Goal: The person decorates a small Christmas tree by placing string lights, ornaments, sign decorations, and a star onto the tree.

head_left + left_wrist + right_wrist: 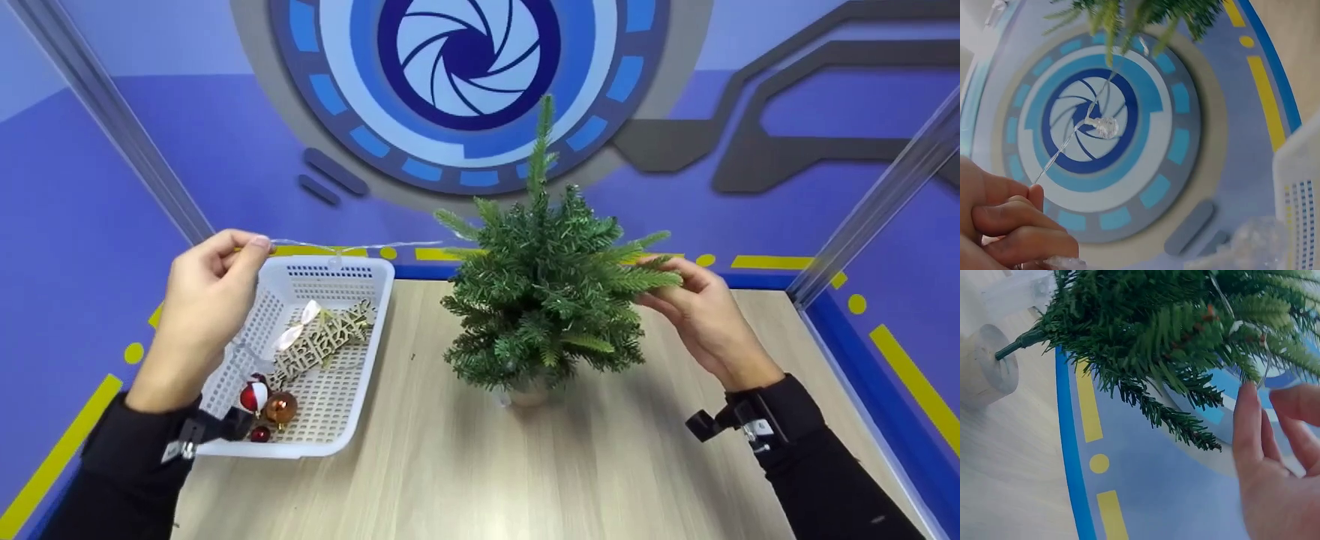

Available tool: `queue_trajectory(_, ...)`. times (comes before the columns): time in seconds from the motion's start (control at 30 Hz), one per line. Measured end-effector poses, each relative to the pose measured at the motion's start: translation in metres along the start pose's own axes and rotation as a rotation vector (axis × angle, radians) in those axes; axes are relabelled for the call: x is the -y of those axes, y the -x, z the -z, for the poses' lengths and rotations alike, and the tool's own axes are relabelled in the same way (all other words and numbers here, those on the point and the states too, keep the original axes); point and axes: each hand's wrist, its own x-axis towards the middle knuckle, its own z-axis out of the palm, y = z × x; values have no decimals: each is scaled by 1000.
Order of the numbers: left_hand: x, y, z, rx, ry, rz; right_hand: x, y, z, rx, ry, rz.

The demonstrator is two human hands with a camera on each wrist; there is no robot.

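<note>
A small green artificial Christmas tree stands upright on a round wooden base. My left hand is above the left part of the basket, pinching a thin clear string-light wire that runs across to the tree. A clear bulb hangs on this wire. At the tree's right side, my right hand has its fingertips beside a branch tip. There, a loop of wire comes down to the fingertips, which show a gap between them. The wire behind the tree is hidden.
Left of the tree is a white plastic basket. In it lie a glittery gold letter ornament, a white bow, a red-and-white ball and an amber ball. Blue printed panels enclose the wooden table.
</note>
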Motion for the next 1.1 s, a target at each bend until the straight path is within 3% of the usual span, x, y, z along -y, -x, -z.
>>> queue_trajectory(0.1,-11,11,-2,31,182,-11,3,11,-4,-73,-32,31)
queue_trajectory(0.23,-26,23,-8,84,360,-35,9,33,-7,-66,-106,114)
queue_trajectory(0.43,-36,47,-16,177,452,-5,17,69,-23,105,-219,241)
queue_trajectory(0.6,-47,67,-37,253,505,18,22,91,-58,286,-220,409)
queue_trajectory(0.73,-55,83,-65,309,598,16,17,106,-100,456,-79,565)
queue_trajectory(0.83,-59,95,-83,349,654,22,8,116,-140,529,129,619)
queue_trajectory(1.0,-59,110,-107,439,742,14,-12,127,-193,554,453,534)
queue_trajectory(1.1,-56,115,-118,488,823,-3,-23,126,-210,573,511,472)
